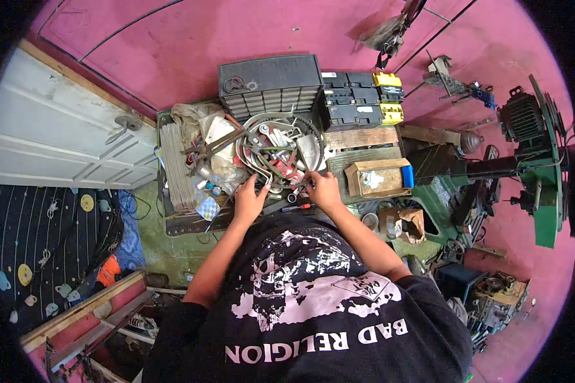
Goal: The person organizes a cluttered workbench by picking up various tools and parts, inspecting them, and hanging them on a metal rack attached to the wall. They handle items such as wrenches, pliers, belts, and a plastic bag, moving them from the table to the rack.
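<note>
A round container (241,152) heaped with metal parts, a pale curved strap and red pieces sits on the worktable in front of me. My left hand (250,199) is at its near left edge, forefinger and thumb apart beside a light curved strip. At the near right edge, my right hand (326,190) has its fingers curled inward against the pile; what they hold is too small to make out. A screwdriver with a red handle (305,206) lies just below, between the hands. Long dark pliers-like tools (217,145) rest across the left side of the heap.
Behind the pile stands a dark drawer cabinet (271,70), with several black and yellow batteries (354,115) to its right. A cardboard box (358,184) lies right of my hand. Stacked grey strips (176,167) are at the left. A green drill press (543,191) stands far right; a white door (64,140) is left.
</note>
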A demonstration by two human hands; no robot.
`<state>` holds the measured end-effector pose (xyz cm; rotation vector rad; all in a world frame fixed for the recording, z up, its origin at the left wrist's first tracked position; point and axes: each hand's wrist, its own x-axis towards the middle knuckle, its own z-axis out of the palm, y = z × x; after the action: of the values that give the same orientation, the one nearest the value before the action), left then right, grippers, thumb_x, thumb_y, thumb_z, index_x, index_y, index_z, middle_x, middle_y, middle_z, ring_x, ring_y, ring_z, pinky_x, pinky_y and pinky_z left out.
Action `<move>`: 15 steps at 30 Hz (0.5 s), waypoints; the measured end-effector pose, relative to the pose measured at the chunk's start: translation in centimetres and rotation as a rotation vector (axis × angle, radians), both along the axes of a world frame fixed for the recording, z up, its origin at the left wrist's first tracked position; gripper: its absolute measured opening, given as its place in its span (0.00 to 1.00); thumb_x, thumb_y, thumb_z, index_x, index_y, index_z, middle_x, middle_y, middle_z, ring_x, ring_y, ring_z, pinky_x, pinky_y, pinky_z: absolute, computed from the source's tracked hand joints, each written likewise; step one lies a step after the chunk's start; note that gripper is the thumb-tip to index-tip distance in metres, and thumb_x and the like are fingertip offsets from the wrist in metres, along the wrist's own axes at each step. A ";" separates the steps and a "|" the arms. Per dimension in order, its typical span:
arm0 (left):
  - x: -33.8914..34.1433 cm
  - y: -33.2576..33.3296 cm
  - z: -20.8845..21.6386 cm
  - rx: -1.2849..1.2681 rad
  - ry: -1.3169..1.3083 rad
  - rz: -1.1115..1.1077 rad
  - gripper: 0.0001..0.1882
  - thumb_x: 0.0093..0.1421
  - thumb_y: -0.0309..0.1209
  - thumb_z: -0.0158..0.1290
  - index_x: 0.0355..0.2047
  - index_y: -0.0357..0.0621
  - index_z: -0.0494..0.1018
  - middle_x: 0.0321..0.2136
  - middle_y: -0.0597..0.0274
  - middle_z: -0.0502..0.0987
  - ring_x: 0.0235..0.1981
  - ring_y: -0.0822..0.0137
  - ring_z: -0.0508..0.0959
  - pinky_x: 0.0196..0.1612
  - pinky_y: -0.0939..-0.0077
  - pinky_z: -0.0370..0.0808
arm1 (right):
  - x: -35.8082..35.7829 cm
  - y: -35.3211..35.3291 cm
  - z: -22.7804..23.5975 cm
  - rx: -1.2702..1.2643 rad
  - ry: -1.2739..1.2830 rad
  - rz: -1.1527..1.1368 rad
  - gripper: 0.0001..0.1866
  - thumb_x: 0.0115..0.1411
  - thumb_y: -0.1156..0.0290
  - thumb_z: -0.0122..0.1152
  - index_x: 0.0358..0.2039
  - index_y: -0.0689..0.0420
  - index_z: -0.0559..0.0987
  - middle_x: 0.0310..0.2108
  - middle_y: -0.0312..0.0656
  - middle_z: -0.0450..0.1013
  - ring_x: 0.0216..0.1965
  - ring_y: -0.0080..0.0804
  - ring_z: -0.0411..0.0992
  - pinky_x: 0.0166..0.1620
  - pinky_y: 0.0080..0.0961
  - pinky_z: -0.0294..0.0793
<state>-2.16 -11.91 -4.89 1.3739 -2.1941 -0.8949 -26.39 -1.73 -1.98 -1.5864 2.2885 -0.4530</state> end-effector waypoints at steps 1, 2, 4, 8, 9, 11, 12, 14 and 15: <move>0.3 -0.1 0.3 0.020 -0.014 0.010 0.30 0.62 0.44 0.62 0.58 0.39 0.72 0.35 0.41 0.79 0.36 0.46 0.79 0.44 0.54 0.74 | 0.0 -0.1 0.2 -0.033 -0.022 0.006 0.15 0.53 0.64 0.67 0.44 0.46 0.83 0.32 0.47 0.81 0.41 0.52 0.76 0.45 0.50 0.74; 0.5 -0.1 1.0 0.041 -0.027 0.017 0.29 0.62 0.44 0.61 0.58 0.40 0.73 0.33 0.43 0.79 0.34 0.48 0.78 0.42 0.55 0.75 | 0.1 -0.1 0.6 -0.064 -0.044 0.009 0.15 0.54 0.64 0.67 0.44 0.46 0.84 0.30 0.46 0.80 0.40 0.51 0.76 0.45 0.49 0.73; 1.1 -0.3 1.7 0.032 -0.021 0.045 0.26 0.62 0.42 0.61 0.57 0.42 0.74 0.31 0.45 0.78 0.32 0.50 0.78 0.40 0.56 0.75 | 0.6 -0.3 2.8 -0.087 -0.037 0.039 0.18 0.53 0.68 0.66 0.46 0.47 0.84 0.32 0.48 0.81 0.43 0.48 0.76 0.47 0.48 0.75; 2.9 -1.2 2.6 0.101 0.044 0.115 0.23 0.63 0.44 0.59 0.54 0.45 0.77 0.35 0.42 0.80 0.39 0.44 0.79 0.45 0.52 0.74 | 1.5 -0.4 4.5 -0.200 -0.004 0.206 0.20 0.54 0.67 0.66 0.49 0.47 0.83 0.36 0.44 0.82 0.40 0.45 0.75 0.46 0.43 0.71; 3.2 -1.4 2.9 0.053 0.051 0.116 0.20 0.63 0.41 0.60 0.50 0.44 0.79 0.34 0.44 0.81 0.37 0.46 0.79 0.43 0.53 0.74 | 1.7 -0.4 4.7 -0.227 -0.001 0.250 0.21 0.55 0.66 0.66 0.51 0.47 0.83 0.36 0.43 0.83 0.39 0.44 0.74 0.46 0.42 0.70; 3.9 -1.8 3.0 0.029 0.083 0.106 0.18 0.62 0.40 0.61 0.49 0.44 0.80 0.33 0.45 0.81 0.37 0.48 0.79 0.43 0.55 0.75 | 2.3 -0.7 5.0 -0.173 0.048 0.281 0.22 0.55 0.65 0.66 0.52 0.48 0.82 0.39 0.42 0.83 0.40 0.44 0.74 0.47 0.41 0.70; 4.2 -1.8 3.1 0.017 0.098 0.101 0.18 0.61 0.39 0.62 0.48 0.44 0.80 0.33 0.46 0.81 0.37 0.49 0.79 0.42 0.55 0.75 | 2.5 -0.8 5.0 -0.145 0.073 0.296 0.23 0.55 0.65 0.67 0.53 0.48 0.81 0.40 0.42 0.83 0.41 0.43 0.74 0.48 0.41 0.69; 4.7 -1.8 3.0 0.009 0.048 0.119 0.17 0.61 0.34 0.63 0.48 0.42 0.80 0.36 0.52 0.84 0.33 0.57 0.79 0.41 0.63 0.76 | 2.5 -1.0 3.8 0.060 0.124 0.288 0.25 0.54 0.63 0.66 0.55 0.47 0.79 0.40 0.44 0.83 0.39 0.46 0.77 0.47 0.43 0.71; 5.0 -1.9 2.7 0.017 0.031 0.141 0.17 0.61 0.34 0.63 0.48 0.42 0.80 0.36 0.52 0.84 0.33 0.57 0.80 0.41 0.63 0.76 | 2.4 -1.3 3.3 0.201 0.168 0.266 0.24 0.55 0.62 0.66 0.54 0.47 0.79 0.39 0.45 0.83 0.40 0.46 0.77 0.46 0.44 0.72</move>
<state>2.87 -13.83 -2.14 1.4918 -2.0419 -0.8786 -23.99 -3.03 1.34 -1.8470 2.1136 -0.0240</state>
